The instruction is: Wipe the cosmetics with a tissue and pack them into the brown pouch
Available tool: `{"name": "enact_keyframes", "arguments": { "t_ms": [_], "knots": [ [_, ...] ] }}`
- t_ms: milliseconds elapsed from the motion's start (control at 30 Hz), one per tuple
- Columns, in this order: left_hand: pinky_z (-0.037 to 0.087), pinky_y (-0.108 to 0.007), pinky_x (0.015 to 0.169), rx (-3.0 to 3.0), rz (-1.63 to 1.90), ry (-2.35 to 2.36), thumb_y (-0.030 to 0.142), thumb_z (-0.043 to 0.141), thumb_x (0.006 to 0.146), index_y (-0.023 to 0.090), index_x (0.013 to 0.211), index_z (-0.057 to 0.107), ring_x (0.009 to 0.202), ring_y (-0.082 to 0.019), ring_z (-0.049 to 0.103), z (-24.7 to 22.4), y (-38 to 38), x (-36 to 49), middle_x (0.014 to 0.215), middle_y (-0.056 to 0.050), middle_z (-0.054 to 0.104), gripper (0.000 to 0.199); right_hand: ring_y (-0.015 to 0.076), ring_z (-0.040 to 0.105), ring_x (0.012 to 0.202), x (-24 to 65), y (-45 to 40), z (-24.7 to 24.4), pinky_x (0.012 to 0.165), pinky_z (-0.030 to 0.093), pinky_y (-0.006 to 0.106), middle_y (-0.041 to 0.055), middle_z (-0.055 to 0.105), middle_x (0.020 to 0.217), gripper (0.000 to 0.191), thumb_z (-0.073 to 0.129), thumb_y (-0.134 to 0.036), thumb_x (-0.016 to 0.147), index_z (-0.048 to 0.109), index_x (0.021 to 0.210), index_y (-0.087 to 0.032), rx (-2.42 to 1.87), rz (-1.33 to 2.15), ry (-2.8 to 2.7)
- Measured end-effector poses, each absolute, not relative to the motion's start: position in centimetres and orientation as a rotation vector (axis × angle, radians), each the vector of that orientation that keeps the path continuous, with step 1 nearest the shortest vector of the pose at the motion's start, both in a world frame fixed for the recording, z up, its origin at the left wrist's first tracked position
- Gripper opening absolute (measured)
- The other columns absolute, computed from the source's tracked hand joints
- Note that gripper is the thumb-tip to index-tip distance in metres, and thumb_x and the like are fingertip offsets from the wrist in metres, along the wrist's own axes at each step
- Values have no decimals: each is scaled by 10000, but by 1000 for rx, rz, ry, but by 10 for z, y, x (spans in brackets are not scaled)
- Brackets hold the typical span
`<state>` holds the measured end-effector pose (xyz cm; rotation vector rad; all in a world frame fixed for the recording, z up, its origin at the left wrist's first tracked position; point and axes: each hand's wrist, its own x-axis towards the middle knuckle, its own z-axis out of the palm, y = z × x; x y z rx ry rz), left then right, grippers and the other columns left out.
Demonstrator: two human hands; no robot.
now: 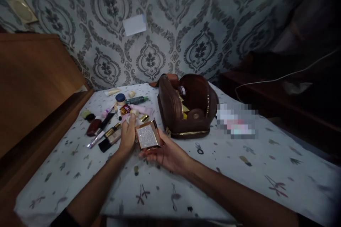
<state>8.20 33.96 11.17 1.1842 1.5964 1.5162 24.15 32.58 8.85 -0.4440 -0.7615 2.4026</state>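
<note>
A square makeup compact (147, 136) with a glittery silver lid and gold-coloured edges rests in my right hand (170, 154), whose fingers curl under and around its right side. My left hand (127, 137) is at the compact's left, thumb up and fingers closed on what looks like a crumpled white tissue (128, 117); its fingertips are partly hidden. Just behind both hands stands a brown leather bag (183, 124), unzipped, with a few items showing inside. Loose cosmetics lie left of the bag, among them a foundation bottle (113, 137), a blue-lidded jar (120, 98) and a pink tube (142, 109).
A white patterned cloth (170, 191) covers the table. A dark red oval item (93, 127) and a green tube (136, 100) lie among the cosmetics. Right of the bag is a blurred-out item (237, 121). A wooden panel (34, 88) borders the left, and a thin white cable (287, 75) hangs at right.
</note>
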Motion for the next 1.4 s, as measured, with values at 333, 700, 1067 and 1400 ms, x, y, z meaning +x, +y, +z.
{"name": "enact_keyframes", "arguments": {
  "t_ms": [333, 700, 1067, 1400],
  "knots": [
    [412, -397, 1055, 2080, 1384, 1457, 491, 342, 986, 178, 1221, 595, 1178, -240, 584, 111, 320, 95, 1223, -107, 658, 467, 131, 675, 766, 241, 323, 88, 697, 551, 250, 27, 710, 906, 353, 699, -476, 832, 635, 1027, -190, -409, 2277, -766],
    [308, -481, 1162, 2856, 1124, 1053, 345, 413, 988, 186, 1528, 248, 1430, -275, 349, 111, 313, 103, 1500, -167, 434, 587, 142, 635, 938, 239, 331, 93, 682, 508, 217, -5, 710, 1030, 394, 613, -561, 863, 668, 1110, -259, -483, 2207, -591],
    [280, -493, 1165, 2689, 1186, 1376, 344, 425, 984, 212, 1514, 266, 1442, -275, 317, 107, 319, 95, 1522, -156, 396, 569, 160, 633, 838, 252, 336, 102, 836, 486, 331, 55, 714, 970, 557, 332, -623, 965, 673, 1094, -201, -368, 2346, -477],
    [384, -457, 1045, 2067, 1331, 1591, 376, 478, 944, 180, 1305, 473, 1209, -268, 502, 109, 322, 100, 1252, -133, 548, 411, 186, 646, 926, 254, 336, 93, 901, 474, 365, 70, 718, 973, 419, 506, -548, 933, 656, 1095, -192, -378, 2420, -626]
  ]
}}
